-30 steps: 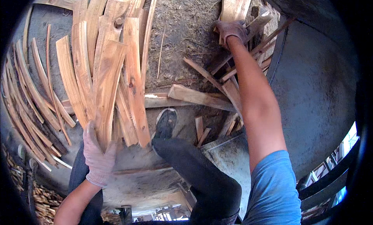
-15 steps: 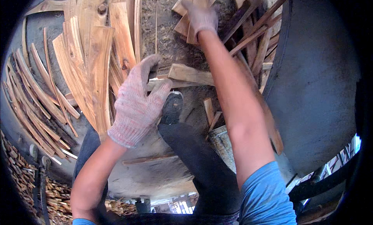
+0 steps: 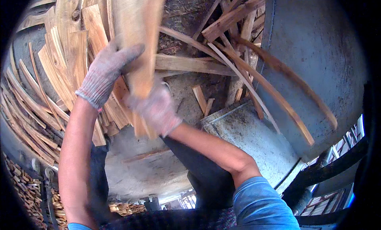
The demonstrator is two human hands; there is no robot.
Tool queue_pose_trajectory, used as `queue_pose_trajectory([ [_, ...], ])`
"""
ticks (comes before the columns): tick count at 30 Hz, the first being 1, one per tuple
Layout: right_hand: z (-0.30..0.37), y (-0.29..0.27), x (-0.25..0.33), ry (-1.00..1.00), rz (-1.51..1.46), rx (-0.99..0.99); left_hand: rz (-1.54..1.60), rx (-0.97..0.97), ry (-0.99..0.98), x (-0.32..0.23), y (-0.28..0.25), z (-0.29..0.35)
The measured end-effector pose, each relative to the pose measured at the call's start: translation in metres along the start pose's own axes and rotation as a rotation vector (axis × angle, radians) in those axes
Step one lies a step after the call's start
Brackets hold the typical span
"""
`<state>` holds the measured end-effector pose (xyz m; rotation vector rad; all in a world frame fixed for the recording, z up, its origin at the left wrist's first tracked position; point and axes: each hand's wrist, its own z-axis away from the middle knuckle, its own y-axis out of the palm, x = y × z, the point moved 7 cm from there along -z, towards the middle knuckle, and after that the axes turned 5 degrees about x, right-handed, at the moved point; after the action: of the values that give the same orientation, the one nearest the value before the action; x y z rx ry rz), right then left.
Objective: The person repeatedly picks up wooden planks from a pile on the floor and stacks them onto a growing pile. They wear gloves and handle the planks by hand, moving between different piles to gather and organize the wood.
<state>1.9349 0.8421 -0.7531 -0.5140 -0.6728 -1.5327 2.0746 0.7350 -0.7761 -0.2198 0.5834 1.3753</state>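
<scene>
A wooden board (image 3: 139,39), blurred by motion, stands up in front of me with its far end out of the picture. My left hand (image 3: 109,67), in a knitted work glove, holds its left edge, the thumb lying across the face. Lower down, my gloved right hand (image 3: 158,109) is closed around the near end and is also smeared. Left of the board lies a stack of flat wooden boards (image 3: 71,51). Behind my right hand a plank (image 3: 190,64) lies crosswise.
Thin curved wood strips (image 3: 31,107) lie at the far left. On the right, loose slats (image 3: 274,91) lean against a grey metal wall (image 3: 313,59). A pale metal box (image 3: 250,130) stands below them. Piled wood pieces (image 3: 24,182) show at lower left.
My right hand has come back from the far pile toward me with a board. My left hand has moved up and left, onto that board. Slats at right now lean farther out.
</scene>
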Motion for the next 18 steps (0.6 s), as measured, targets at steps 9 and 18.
queue_pose_trajectory([
  [9, 0.013, -0.103, 0.147, -0.433, 1.543, -0.310, -0.084, -0.530, -0.013, 0.097, -0.116, 0.137],
  [18, 0.027, -0.347, 0.070, 0.604, 1.706, -0.234, -0.580, -0.658, -0.002, 0.129, -0.172, 0.129],
])
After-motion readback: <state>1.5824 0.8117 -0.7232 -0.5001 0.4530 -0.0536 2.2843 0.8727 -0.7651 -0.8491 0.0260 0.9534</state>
